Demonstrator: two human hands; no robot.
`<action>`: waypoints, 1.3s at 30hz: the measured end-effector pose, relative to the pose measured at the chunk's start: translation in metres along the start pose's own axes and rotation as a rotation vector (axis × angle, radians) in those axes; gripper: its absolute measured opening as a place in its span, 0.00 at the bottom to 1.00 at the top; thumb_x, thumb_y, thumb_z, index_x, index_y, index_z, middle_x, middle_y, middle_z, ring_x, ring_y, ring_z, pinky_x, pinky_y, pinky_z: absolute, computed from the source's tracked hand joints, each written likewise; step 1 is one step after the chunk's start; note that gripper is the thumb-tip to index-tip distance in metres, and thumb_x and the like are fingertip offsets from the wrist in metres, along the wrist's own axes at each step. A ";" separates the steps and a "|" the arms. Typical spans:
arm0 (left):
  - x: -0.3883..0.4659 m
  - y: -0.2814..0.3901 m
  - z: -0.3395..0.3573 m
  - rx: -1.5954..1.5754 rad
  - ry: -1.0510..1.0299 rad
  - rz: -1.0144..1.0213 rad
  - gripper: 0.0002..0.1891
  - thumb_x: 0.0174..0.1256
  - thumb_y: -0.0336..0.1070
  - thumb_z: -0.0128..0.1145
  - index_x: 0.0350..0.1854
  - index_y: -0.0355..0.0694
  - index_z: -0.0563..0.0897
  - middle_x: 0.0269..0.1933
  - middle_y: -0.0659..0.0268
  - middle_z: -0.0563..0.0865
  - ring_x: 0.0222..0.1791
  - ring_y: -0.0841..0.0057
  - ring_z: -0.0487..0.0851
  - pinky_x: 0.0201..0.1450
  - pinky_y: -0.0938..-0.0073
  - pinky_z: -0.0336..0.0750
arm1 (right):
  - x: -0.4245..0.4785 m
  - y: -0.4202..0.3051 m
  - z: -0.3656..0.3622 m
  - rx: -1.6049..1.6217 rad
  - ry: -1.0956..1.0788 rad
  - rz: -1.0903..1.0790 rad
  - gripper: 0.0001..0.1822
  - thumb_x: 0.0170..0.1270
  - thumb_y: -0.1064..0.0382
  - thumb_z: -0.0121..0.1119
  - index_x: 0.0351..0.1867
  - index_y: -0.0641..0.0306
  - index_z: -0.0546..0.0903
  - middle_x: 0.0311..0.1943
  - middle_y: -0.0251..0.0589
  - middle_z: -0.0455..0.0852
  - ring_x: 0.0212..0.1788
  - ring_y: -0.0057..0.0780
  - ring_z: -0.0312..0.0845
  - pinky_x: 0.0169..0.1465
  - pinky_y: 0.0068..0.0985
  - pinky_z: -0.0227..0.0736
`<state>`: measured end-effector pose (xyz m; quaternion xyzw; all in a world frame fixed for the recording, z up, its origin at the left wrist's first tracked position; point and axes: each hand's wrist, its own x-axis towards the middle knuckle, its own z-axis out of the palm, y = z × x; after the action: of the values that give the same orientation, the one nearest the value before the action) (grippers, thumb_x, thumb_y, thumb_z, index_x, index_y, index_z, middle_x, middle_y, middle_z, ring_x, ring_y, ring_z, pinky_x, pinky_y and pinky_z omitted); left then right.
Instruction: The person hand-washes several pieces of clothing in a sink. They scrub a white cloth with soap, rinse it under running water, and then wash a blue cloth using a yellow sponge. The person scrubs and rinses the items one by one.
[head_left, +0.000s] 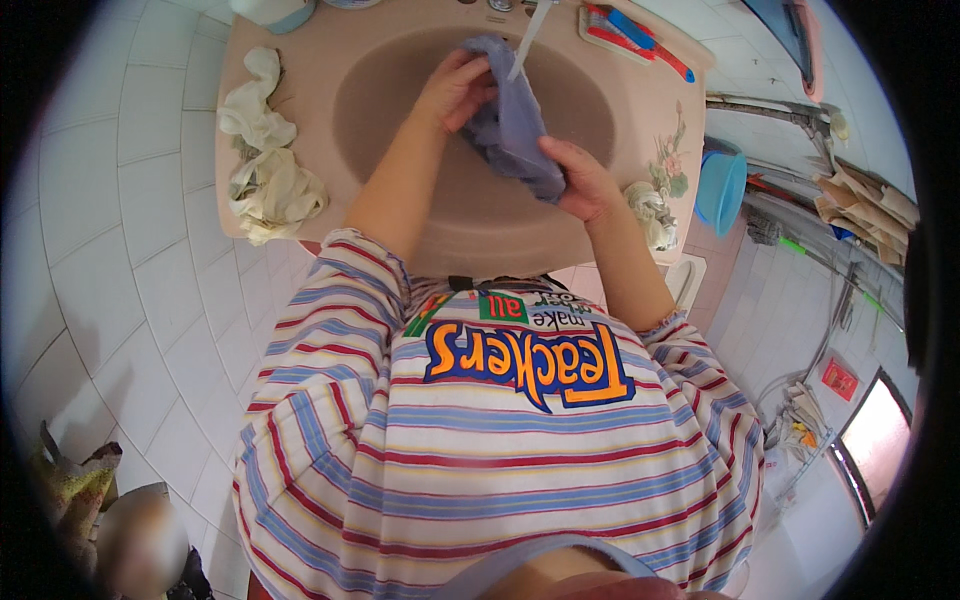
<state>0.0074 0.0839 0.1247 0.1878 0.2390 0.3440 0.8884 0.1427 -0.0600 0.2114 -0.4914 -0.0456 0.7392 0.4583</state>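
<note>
A wet blue-grey cloth (517, 124) is stretched between my two hands above the basin of a pink washbasin (367, 142). My left hand (461, 88) grips its upper part, fingers curled around the edge. The lower end is pinched in my right hand (581, 176), thumb on top. A stream of water (531, 41) falls from the tap at the top of the view and lands on the cloth's upper right edge. Cloudy greyish water seems to stand in the basin, though its depth cannot be told.
Crumpled white cloths (262, 150) lie on the left ledge, another wrung cloth (652, 214) on the right ledge. A red and blue scrubbing brush (637, 37) rests at the back right. Beyond the right side are a blue plastic basin (721, 193) and a mop (765, 229).
</note>
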 end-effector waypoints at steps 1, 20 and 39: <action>0.002 -0.006 0.000 -0.055 0.025 0.044 0.13 0.57 0.24 0.52 0.46 0.36 0.76 0.42 0.61 0.82 0.40 0.69 0.82 0.42 0.67 0.77 | 0.002 0.005 0.003 0.001 0.004 -0.013 0.17 0.56 0.66 0.63 0.45 0.66 0.73 0.38 0.34 0.80 0.40 0.19 0.76 0.45 0.19 0.71; 0.004 -0.019 -0.007 -0.297 -0.116 -0.080 0.16 0.60 0.36 0.50 0.48 0.33 0.76 0.47 0.57 0.81 0.49 0.64 0.79 0.56 0.62 0.72 | -0.008 0.000 -0.002 -0.042 -0.001 0.107 0.27 0.50 0.67 0.67 0.52 0.67 0.70 0.44 0.34 0.79 0.44 0.22 0.74 0.46 0.19 0.69; -0.039 0.016 0.101 1.673 0.316 0.344 0.14 0.55 0.41 0.53 0.37 0.38 0.81 0.36 0.59 0.84 0.38 0.66 0.82 0.39 0.68 0.75 | -0.008 -0.012 -0.019 -0.706 0.459 -0.416 0.16 0.60 0.57 0.60 0.42 0.66 0.77 0.35 0.32 0.81 0.38 0.18 0.74 0.45 0.18 0.68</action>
<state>0.0298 0.0501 0.2269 0.7631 0.5021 0.2069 0.3505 0.1662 -0.0660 0.2133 -0.7483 -0.2892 0.4432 0.4001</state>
